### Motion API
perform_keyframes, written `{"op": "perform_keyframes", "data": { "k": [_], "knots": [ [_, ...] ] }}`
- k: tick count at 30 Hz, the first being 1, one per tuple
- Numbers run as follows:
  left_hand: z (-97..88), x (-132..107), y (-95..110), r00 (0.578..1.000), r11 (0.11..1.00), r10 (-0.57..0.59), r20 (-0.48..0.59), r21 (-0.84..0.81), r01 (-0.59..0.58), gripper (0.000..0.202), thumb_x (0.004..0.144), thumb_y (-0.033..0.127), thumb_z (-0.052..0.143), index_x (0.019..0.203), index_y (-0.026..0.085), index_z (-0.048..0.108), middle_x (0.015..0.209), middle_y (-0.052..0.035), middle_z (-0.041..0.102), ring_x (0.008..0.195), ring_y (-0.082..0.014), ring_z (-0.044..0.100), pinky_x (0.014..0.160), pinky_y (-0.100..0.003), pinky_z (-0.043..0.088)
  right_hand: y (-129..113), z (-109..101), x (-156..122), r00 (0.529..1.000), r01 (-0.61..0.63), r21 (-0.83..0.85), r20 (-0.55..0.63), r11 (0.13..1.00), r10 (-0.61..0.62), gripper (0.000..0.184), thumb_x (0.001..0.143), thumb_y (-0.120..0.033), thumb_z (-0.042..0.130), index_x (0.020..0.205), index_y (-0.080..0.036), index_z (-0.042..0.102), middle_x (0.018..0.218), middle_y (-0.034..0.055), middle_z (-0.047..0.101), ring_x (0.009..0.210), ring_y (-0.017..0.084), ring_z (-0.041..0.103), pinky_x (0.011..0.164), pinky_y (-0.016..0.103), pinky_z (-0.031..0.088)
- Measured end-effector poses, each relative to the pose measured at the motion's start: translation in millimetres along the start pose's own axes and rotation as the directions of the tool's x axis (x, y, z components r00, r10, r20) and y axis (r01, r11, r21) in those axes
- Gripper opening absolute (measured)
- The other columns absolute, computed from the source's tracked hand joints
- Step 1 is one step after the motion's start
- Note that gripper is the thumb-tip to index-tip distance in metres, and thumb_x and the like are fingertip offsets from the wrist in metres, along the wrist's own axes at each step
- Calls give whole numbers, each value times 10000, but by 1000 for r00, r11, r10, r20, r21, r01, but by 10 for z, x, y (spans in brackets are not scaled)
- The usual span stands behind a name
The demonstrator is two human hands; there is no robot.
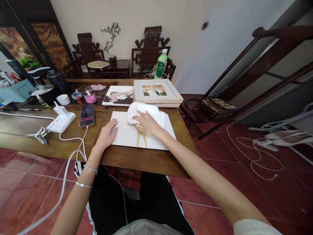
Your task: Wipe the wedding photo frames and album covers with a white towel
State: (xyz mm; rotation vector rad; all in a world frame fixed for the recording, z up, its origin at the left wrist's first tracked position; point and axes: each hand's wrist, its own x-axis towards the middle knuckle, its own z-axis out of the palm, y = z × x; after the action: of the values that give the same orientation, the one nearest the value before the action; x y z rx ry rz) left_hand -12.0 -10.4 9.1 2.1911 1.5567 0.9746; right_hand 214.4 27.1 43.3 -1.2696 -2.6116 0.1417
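Observation:
A flat white panel (122, 135) lies on the wooden table close to me, with a tan V-shaped piece (141, 139) on it, like the back of a picture frame with its stand. My left hand (107, 133) rests over the panel's left edge, fingers stretched out and holding nothing. In my right hand (146, 124), which wears a ring, is a bunched white towel (144, 109), pressed against the panel's upper middle. The fingers curl onto the towel, and part of the panel is hidden beneath it.
Behind the panel lie a framed picture (158, 93) and a photo print (118, 96). A green bottle (160, 64) stands behind them. Leftward are a phone (87, 115) on a cable, a power strip (61, 121), a pink cup (89, 96) and a white cup (63, 99).

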Motion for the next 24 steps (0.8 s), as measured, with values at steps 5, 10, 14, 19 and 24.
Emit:
{"op": "perform_keyframes", "data": {
  "k": [5,10,14,19,24],
  "knots": [
    [3,2,7,1000,1000,5,-4,0,-5,404,874,252,454,1198,66,606,1348,-174,545,1311,-247,458,1132,-399,316,-383,20,-224,999,-5,-86,37,996,8,442,812,-117,466,1239,-117,581,1486,161,372,1400,379,209,1093,626,159],
    [-3,2,12,1000,999,24,-8,21,-24,388,870,245,449,1191,100,610,1339,-152,559,1299,-240,473,1125,-411,330,-741,-57,-691,984,134,-24,123,991,-131,426,774,-93,509,1181,-127,629,1493,169,351,1410,383,172,1110,633,121],
    [-12,-2,1,1000,999,31,-5,38,-31,392,868,230,432,1191,94,608,1338,-155,560,1292,-243,482,1123,-412,336,-756,-162,-874,935,309,97,151,946,-321,407,712,-111,561,1101,-168,666,1473,136,399,1402,340,232,1131,582,156],
    [-11,-3,16,1000,999,14,9,35,-15,403,871,242,438,1200,80,605,1348,-161,548,1308,-242,461,1134,-395,316,-381,-163,-683,956,283,139,39,949,-290,420,710,-67,514,1093,-168,652,1440,142,448,1384,254,309,1143,500,208],
    [-13,-2,28,1000,1000,-5,11,26,5,403,875,254,440,1208,92,600,1361,-157,536,1314,-233,455,1128,-400,321,-96,-23,-274,989,150,38,-15,988,-149,438,755,-91,500,1176,-129,614,1428,184,450,1378,270,320,1138,491,212]
  ]
}}
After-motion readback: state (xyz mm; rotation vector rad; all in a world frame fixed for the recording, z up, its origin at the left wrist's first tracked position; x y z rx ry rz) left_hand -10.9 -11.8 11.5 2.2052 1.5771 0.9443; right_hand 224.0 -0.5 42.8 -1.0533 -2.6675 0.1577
